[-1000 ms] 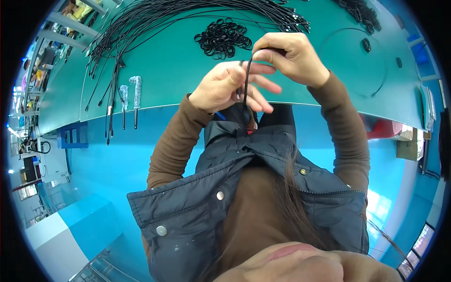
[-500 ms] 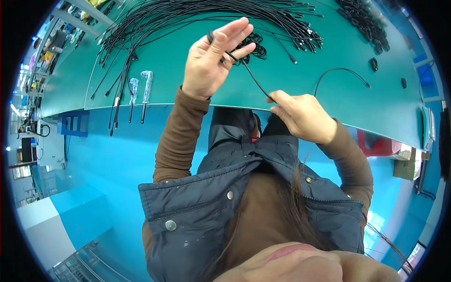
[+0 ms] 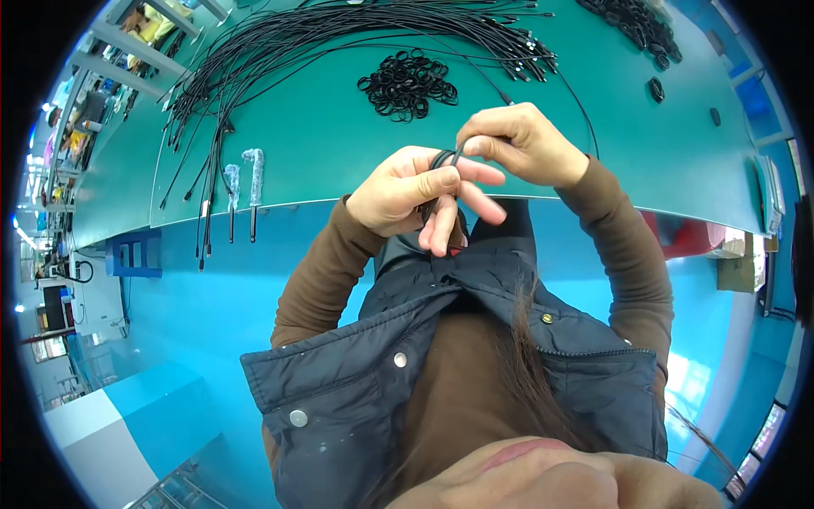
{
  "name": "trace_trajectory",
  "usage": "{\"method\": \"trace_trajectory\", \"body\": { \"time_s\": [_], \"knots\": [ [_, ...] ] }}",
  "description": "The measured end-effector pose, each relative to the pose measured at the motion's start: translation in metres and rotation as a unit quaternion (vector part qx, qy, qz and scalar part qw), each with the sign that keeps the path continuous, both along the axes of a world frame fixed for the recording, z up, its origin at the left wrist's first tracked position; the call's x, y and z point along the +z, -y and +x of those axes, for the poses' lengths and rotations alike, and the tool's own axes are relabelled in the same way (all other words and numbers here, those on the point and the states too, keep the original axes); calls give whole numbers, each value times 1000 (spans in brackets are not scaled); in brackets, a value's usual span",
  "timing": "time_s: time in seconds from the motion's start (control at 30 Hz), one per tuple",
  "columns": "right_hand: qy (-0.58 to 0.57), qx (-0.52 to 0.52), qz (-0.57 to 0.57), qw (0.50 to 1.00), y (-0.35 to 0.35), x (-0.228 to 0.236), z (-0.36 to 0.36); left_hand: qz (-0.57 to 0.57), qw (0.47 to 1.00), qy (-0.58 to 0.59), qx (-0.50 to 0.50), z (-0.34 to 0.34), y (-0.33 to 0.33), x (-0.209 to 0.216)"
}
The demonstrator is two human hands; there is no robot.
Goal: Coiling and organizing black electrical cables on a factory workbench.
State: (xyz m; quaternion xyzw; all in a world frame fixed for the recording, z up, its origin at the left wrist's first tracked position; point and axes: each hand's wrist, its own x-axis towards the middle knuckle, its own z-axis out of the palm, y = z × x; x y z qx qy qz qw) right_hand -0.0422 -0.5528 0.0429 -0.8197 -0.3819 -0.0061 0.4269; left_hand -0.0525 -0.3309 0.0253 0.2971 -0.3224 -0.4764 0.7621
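A black cable (image 3: 442,159) is looped round the fingers of my left hand (image 3: 398,193). The left thumb bends over the loops, while the other fingers stick out to the right, partly spread. Just above and to the right, my right hand (image 3: 536,151) pinches the same cable between thumb and fingertips. A thin black length (image 3: 585,114) arcs over the table beyond the right wrist; whether it joins the cable in my hands is hidden. Both hands are over the front edge of the green table (image 3: 288,127). Behind them lies a heap of small black rings (image 3: 409,85).
A large bundle of black cables (image 3: 339,32) spreads across the table's back and left. Two film-wrapped tools (image 3: 253,182) overhang the front edge. Coiled black cables (image 3: 640,30) pile at far right, near one single coil (image 3: 656,89). A blue stool (image 3: 134,254) stands lower left.
My left hand has come down and right and turned over, with more cable loops round its fingers. My right hand has moved up beside it. The cable's loose length has swung.
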Motion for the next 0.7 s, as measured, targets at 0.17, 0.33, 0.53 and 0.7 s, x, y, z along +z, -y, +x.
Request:
{"method": "trace_trajectory", "body": {
  "time_s": [0.17, 0.33, 0.53, 0.7],
  "knots": [
    [61, -101, 56, 991, -6, -9, -13, -110, 993, -15, 28, -1, -1, 2],
    [220, -171, -102, 955, -4, 1, -36, -229, 898, -99, 362, 11, -12, 47],
    [316, -131, -208, 916, -8, 60, -79, -87, 873, 185, 443, 38, 1, 10],
    [381, -167, -81, 906, -3, 79, -15, 27, 929, 191, 315, 5, 23, 1]
  ]
}}
